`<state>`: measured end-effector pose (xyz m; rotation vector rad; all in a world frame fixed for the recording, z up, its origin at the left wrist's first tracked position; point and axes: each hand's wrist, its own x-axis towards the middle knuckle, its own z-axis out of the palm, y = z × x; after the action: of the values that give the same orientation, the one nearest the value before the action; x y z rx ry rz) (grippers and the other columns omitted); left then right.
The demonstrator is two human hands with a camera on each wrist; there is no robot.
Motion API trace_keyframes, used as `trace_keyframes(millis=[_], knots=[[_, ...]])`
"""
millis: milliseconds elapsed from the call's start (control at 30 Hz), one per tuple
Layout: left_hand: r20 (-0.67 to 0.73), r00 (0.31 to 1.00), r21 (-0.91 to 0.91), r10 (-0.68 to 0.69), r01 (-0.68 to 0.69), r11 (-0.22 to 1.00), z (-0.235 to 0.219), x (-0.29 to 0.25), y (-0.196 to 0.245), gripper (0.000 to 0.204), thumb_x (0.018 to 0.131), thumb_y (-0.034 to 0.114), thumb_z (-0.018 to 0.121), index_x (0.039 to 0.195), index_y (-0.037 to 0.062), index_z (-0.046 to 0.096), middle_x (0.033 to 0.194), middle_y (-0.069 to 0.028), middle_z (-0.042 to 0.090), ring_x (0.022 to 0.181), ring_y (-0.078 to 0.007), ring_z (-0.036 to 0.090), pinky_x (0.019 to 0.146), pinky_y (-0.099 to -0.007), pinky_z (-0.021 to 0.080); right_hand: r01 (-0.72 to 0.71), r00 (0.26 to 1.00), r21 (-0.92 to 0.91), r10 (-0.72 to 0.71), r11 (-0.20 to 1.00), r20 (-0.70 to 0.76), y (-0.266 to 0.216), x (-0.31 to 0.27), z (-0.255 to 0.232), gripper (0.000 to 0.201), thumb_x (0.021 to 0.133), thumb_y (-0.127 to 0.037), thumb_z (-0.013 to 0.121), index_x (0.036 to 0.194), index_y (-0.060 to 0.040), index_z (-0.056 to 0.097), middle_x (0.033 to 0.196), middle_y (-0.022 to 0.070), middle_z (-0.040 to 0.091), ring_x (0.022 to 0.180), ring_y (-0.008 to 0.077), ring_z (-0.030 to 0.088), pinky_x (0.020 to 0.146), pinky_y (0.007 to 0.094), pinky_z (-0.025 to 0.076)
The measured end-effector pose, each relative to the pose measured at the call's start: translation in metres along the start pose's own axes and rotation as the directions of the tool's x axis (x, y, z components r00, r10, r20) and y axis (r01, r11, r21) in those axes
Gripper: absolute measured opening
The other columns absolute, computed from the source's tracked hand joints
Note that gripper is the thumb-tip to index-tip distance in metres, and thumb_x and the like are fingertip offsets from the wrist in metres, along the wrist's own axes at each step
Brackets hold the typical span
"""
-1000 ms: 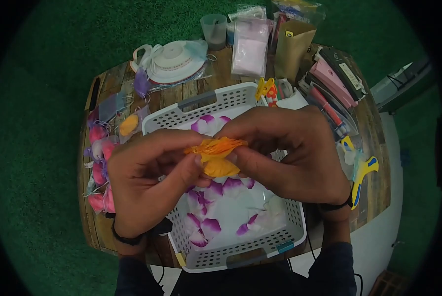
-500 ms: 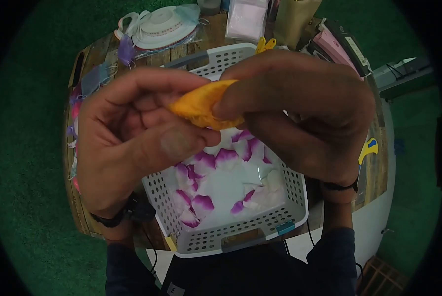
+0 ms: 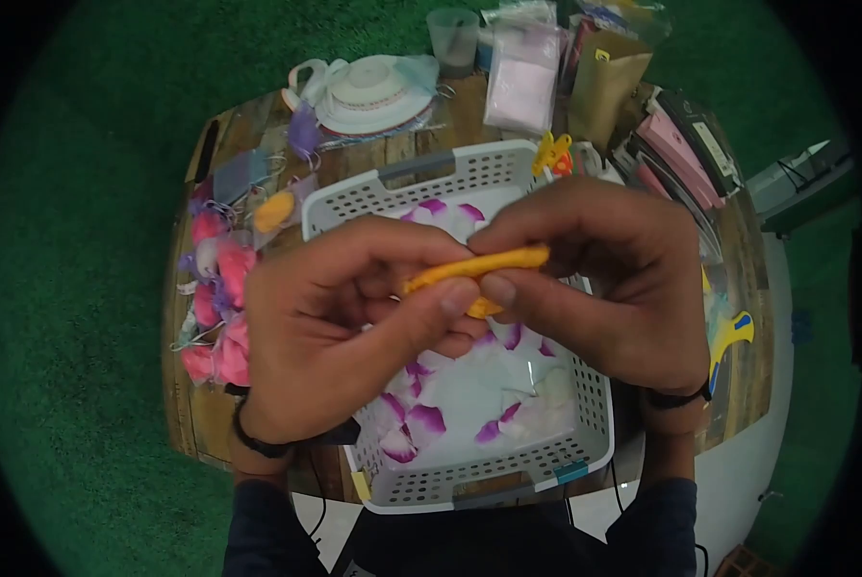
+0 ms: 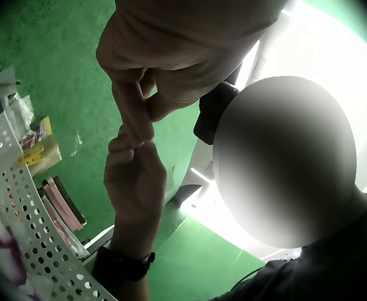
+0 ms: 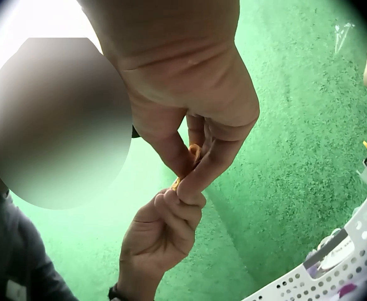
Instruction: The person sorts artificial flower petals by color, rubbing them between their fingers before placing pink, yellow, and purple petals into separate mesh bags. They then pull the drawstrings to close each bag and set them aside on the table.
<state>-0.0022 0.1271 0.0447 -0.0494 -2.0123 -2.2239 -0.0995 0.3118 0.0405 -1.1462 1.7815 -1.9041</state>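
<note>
Between both hands is a soft, yellow-orange piece (image 3: 508,261), drawn into a narrow, rolled-looking strip with a small bit sticking out below the thumbs. My left hand (image 3: 330,322) pinches its left part between thumb and fingers. The right hand (image 3: 619,288) pinches the right part, its thumb tip close beside the left one. Under the hands stands a white perforated basket (image 3: 599,423) holding scattered purple-and-white petals (image 3: 425,418). In the right wrist view a curled end of the orange piece (image 5: 195,151) shows between the right fingers.
On the wooden table (image 3: 200,413), pink bundles (image 3: 234,260) and an orange item in a bag (image 3: 274,211) lie left. A ribbon roll (image 3: 368,91), a plastic cup (image 3: 453,43) and packets (image 3: 524,82) stand behind. A yellow-and-blue tool (image 3: 734,337) lies right.
The orange piece went from a spread, ruffled shape to a narrow strip as the fingers turned and folded it. The hands came up closer to the head camera, then back down.
</note>
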Motion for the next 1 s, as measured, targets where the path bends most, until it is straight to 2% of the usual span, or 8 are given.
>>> trace_keyframes(millis=[100, 200, 333, 400, 533, 633, 833, 1000], knots=[[0.006, 1.000, -0.027, 0.015, -0.014, 1.000, -0.006, 0.001, 0.002, 0.018, 0.092, -0.003, 0.062, 0.109, -0.0090, 0.061, 0.094, -0.0140, 0.070, 0.088, -0.0181, 0.071, 0.075, -0.0280, 0.062, -0.004, 1.000, 0.020, 0.003, 1.000, 0.016, -0.007, -0.001, -0.005, 0.020, 0.081, 0.007, 0.070, 0.100, 0.0058, 0.066, 0.090, 0.0133, 0.069, 0.079, 0.0149, 0.069, 0.070, 0.0255, 0.055], [-0.105, 0.989, 0.226, 0.101, -0.075, 0.971, -0.035, 0.010, 0.006, 0.020, 0.091, -0.001, 0.065, 0.110, -0.0073, 0.061, 0.092, -0.0113, 0.070, 0.086, -0.0153, 0.069, 0.072, -0.0273, 0.059, 0.039, 0.956, 0.069, -0.017, 0.997, -0.294, -0.019, -0.003, -0.012, 0.016, 0.084, 0.003, 0.067, 0.100, 0.0062, 0.066, 0.087, 0.0143, 0.069, 0.068, 0.0142, 0.066, 0.059, 0.0247, 0.055], [-0.161, 0.981, 0.384, 0.105, -0.035, 0.923, -0.130, 0.049, -0.023, 0.031, 0.086, 0.004, 0.071, 0.114, -0.0051, 0.060, 0.100, -0.0107, 0.069, 0.094, -0.0147, 0.067, 0.082, -0.0280, 0.055, 0.130, 0.922, 0.044, -0.105, 0.990, -0.372, -0.027, -0.009, -0.037, 0.018, 0.086, 0.005, 0.066, 0.104, 0.0061, 0.066, 0.089, 0.0135, 0.070, 0.073, 0.0145, 0.069, 0.064, 0.0246, 0.059], [-0.155, 0.982, 0.744, 0.112, 0.041, 0.667, -0.175, 0.062, -0.050, 0.059, 0.078, 0.013, 0.079, 0.128, -0.0035, 0.054, 0.115, -0.0156, 0.066, 0.109, -0.0234, 0.063, 0.094, -0.0353, 0.051, 0.161, 0.919, 0.043, -0.133, 0.986, -0.372, -0.027, -0.012, -0.043, 0.017, 0.086, 0.005, 0.066, 0.103, 0.0061, 0.066, 0.089, 0.0134, 0.070, 0.072, 0.0145, 0.069, 0.064, 0.0246, 0.059], [-0.124, 0.992, 0.950, -0.004, 0.120, 0.287, -0.209, 0.065, -0.079, 0.101, 0.061, 0.029, 0.088, 0.144, -0.0007, 0.039, 0.130, -0.0245, 0.058, 0.125, -0.0360, 0.053, 0.107, -0.0394, 0.041, 0.153, 0.916, 0.044, -0.125, 0.987, -0.381, -0.024, -0.012, -0.048, 0.017, 0.086, 0.004, 0.067, 0.103, 0.0060, 0.067, 0.088, 0.0132, 0.070, 0.071, 0.0143, 0.069, 0.063, 0.0245, 0.058], [-0.176, 0.961, 0.925, -0.215, 0.235, 0.297, -0.206, 0.065, -0.072, 0.101, 0.057, 0.026, 0.089, 0.142, -0.0020, 0.042, 0.130, -0.0256, 0.057, 0.125, -0.0374, 0.052, 0.106, -0.0381, 0.042, 0.085, 0.926, 0.043, -0.063, 0.995, -0.373, -0.020, -0.010, -0.050, 0.017, 0.086, 0.004, 0.067, 0.103, 0.0061, 0.067, 0.089, 0.0135, 0.071, 0.069, 0.0140, 0.069, 0.063, 0.0241, 0.058], [-0.155, 0.970, 0.971, -0.187, 0.185, 0.154, -0.224, 0.072, -0.102, 0.068, 0.053, 0.021, 0.088, 0.114, 0.0014, 0.066, 0.118, -0.0255, 0.063, 0.108, -0.0404, 0.060, 0.093, -0.0419, 0.049, 0.022, 0.945, 0.067, 0.001, 0.998, -0.326, -0.004, 0.000, -0.052, 0.018, 0.086, 0.002, 0.069, 0.104, 0.0058, 0.067, 0.089, 0.0142, 0.072, 0.068, 0.0135, 0.069, 0.062, 0.0230, 0.057], [-0.218, 0.963, 0.945, -0.159, 0.249, 0.213, -0.215, 0.073, -0.100, 0.041, 0.065, 0.022, 0.081, 0.095, -0.0010, 0.065, 0.094, -0.0180, 0.068, 0.080, -0.0330, 0.065, 0.075, -0.0373, 0.052, 0.005, 0.950, 0.064, 0.015, 0.998, -0.311, -0.003, 0.001, -0.049, 0.017, 0.087, 0.001, 0.069, 0.104, 0.0055, 0.067, 0.089, 0.0139, 0.072, 0.067, 0.0131, 0.068, 0.062, 0.0231, 0.057]])
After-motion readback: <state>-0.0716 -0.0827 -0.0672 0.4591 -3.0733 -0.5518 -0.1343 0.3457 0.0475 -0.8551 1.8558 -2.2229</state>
